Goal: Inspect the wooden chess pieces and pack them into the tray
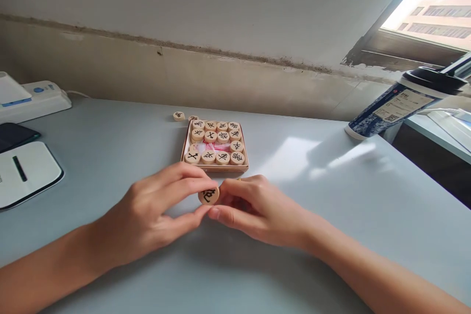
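Observation:
Between my two hands, above the table just in front of the box, is a round wooden Chinese chess piece [208,196] with a black character facing me. My left hand [162,203] pinches it at its top and bottom edges between fingers and thumb. From the other side my right hand [259,208] has its forefinger and thumb on the piece's right edge, the other fingers curled under. Behind them a square open box [215,169] holds several chess pieces [222,137] in rows, with pinkish plastic [213,147] showing in a gap.
Two more pieces lie behind the box, one [178,116] in full view, another [193,117] partly hidden. A blue-and-white cup [393,105] with a black lid stands at the right. At the left are a white device [29,174], a dark phone-like object [16,136] and a power strip [44,99].

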Demonstrator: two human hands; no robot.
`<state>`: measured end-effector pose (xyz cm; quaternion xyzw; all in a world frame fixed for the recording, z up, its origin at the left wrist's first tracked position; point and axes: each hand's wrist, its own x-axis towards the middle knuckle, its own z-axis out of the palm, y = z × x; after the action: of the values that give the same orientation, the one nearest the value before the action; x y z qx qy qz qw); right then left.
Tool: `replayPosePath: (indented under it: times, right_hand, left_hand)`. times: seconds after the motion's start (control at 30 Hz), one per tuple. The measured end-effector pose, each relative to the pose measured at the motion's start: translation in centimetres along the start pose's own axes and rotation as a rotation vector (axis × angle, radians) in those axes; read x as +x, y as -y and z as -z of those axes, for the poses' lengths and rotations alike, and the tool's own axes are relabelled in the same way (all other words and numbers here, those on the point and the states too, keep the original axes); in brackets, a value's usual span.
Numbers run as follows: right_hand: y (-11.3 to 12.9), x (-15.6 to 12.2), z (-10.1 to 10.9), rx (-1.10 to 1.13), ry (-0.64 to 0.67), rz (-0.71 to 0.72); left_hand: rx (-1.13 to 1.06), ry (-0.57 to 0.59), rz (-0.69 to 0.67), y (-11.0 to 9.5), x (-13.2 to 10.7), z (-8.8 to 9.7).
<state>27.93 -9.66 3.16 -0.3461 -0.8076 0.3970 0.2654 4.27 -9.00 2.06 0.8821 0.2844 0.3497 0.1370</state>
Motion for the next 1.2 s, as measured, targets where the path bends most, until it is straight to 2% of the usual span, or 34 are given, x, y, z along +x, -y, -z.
replayPosePath:
  times: [0.07, 0.2, 0.47, 0.53, 0.6, 0.7, 0.77, 0.87, 1.2]
  right_hand:
    - [0.2, 0.1, 0.1, 0.061, 0.046, -0.073]
    - [0.4, 0.1, 0.2, 0.091, 0.051, -0.158]
    - [0.2, 0.2, 0.1, 0.106, -0.004, -0.139]
    - [0.2, 0.1, 0.1, 0.097, -0.016, -0.124]
    - [0.2, 0.1, 0.1, 0.074, -0.025, -0.105]
    - [0.1, 0.0, 0.0, 0.026, -0.045, -0.072]
    - [0.0, 0.0, -0.1, 0.004, -0.058, -0.043]
    - [-0.1, -0.2, -0.2, -0.041, -0.077, -0.001]
    - [-0.2, -0.2, -0.2, -0.124, -0.087, 0.065]
  left_hand:
    - [-0.037, 0.016, 0.011, 0.3, -0.4, -0.6]
    - [-0.056, -0.001, 0.03, 0.2, -0.3, -0.7]
    - [-0.008, 0.04, -0.033, 0.2, -0.6, -0.8]
    - [-0.023, 0.024, 0.012, 0.0, -0.6, -0.5]
    - [-0.05, 0.021, 0.134, -0.1, -0.5, -0.2]
    - [-0.11, 0.106, 0.373, -0.2, -0.3, 0.2]
    - [-0.138, 0.183, 0.449, -0.2, -0.2, 0.3]
    - [-0.148, 0.226, 0.46, -0.2, 0.0, 0.2]
    - [-0.186, 0.264, 0.491, -0.1, 0.1, 0.1]
